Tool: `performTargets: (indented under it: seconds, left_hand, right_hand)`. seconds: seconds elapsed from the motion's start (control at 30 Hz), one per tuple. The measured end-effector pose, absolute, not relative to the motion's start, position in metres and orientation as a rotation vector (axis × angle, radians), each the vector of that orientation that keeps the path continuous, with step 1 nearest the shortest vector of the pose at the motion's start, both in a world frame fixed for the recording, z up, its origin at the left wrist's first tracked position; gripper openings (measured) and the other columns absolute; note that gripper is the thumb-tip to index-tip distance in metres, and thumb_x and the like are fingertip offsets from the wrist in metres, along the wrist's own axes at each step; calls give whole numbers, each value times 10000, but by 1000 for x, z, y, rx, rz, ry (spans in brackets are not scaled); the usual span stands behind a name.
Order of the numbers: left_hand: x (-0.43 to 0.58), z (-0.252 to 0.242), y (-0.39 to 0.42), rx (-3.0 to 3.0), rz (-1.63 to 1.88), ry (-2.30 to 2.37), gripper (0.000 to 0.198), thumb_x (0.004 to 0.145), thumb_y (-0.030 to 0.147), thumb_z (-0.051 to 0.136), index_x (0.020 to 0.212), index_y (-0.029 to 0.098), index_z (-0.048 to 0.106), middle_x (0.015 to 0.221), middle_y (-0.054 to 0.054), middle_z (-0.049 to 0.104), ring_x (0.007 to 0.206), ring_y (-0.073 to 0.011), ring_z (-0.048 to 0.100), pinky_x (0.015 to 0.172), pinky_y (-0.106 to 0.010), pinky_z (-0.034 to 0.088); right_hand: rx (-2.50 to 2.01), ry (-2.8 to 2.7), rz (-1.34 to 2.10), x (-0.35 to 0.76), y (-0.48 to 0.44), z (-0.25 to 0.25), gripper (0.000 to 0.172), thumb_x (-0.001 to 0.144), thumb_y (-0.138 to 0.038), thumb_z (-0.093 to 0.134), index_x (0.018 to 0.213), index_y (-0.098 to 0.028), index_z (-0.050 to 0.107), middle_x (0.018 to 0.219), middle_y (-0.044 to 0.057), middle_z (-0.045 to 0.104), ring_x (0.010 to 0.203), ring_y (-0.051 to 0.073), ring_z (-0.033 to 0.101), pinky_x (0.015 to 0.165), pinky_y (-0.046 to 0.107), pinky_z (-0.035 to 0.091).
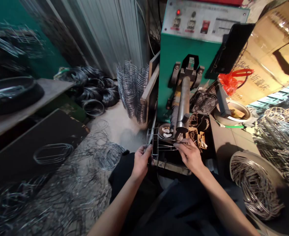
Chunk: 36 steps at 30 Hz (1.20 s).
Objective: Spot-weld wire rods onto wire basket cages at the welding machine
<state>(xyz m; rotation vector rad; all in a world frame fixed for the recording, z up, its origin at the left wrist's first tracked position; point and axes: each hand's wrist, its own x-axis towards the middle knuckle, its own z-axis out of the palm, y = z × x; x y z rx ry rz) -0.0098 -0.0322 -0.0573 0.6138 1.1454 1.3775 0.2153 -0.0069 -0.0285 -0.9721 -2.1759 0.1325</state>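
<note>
A small wire frame (156, 144) of thin metal rods sits in front of a green welding machine (183, 55), just under its grey cylindrical arm (183, 105). My left hand (141, 161) is closed on the frame's left side. My right hand (189, 154) pinches thin wire rods at the frame's right side, fingers pressed together. Both forearms reach up from the bottom of the view over dark trousers.
A round bin of bent wire pieces (255, 186) stands at the right. Stacked wire baskets (132, 88) and black wire coils (95, 91) lie at the back left. Loose wire rings (53, 154) cover the floor at left. A small fan (204, 103) and cardboard boxes (269, 49) stand beside the machine.
</note>
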Motion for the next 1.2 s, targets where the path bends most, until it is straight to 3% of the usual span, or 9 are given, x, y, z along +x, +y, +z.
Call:
performTargets:
  seconds: [0.37, 0.53, 0.77, 0.93, 1.07, 1.2]
  left_hand:
    - [-14, -58, -22, 666, 1341, 1139, 480, 742, 580, 786, 840, 175, 547, 488, 83, 512, 296, -85, 428, 312, -195, 338]
    - [-20, -53, -19, 726, 1265, 1138, 458, 784, 583, 750, 869, 176, 558, 466, 72, 519, 314, -91, 458, 333, -181, 336]
    - [-25, -51, 14, 728, 1242, 1142, 505, 691, 608, 804, 781, 184, 545, 439, 89, 478, 285, -86, 436, 297, -180, 287]
    - [-27, -56, 29, 746, 1210, 1117, 514, 671, 608, 820, 768, 189, 537, 440, 88, 479, 278, -94, 444, 284, -186, 278]
    - [-30, -48, 14, 794, 1200, 1150, 476, 716, 594, 796, 809, 192, 558, 426, 79, 492, 279, -102, 449, 293, -188, 273]
    - [-71, -30, -19, 815, 1244, 1274, 466, 720, 588, 787, 830, 174, 604, 399, 84, 448, 281, -90, 410, 311, -188, 271]
  right_hand:
    - [-1050, -2154, 89, 212, -1, -30, 261, 979, -126, 522, 1125, -222, 715, 963, 54, 746, 1037, 231, 587, 898, 374, 498]
    - [-1318, -2142, -120, 219, -7, -28, 130, 981, -255, 586, 962, -224, 711, 897, 50, 721, 978, 256, 559, 865, 391, 407]
    - [-1362, -2103, -167, 219, 7, -30, 193, 1003, -263, 536, 913, -208, 698, 849, 59, 691, 941, 252, 545, 818, 360, 404]
    - [-1304, -1989, 26, 222, 9, -24, 194, 999, -301, 550, 973, -212, 721, 928, 63, 738, 930, 240, 622, 868, 379, 474]
    - [-1389, -1780, 297, 247, -10, -16, 241, 985, -395, 562, 996, -214, 721, 974, 53, 753, 872, 213, 692, 802, 324, 537]
    - [-1580, -1784, 274, 294, -37, -28, 360, 952, -527, 555, 968, -211, 728, 920, 56, 760, 812, 227, 708, 744, 322, 533]
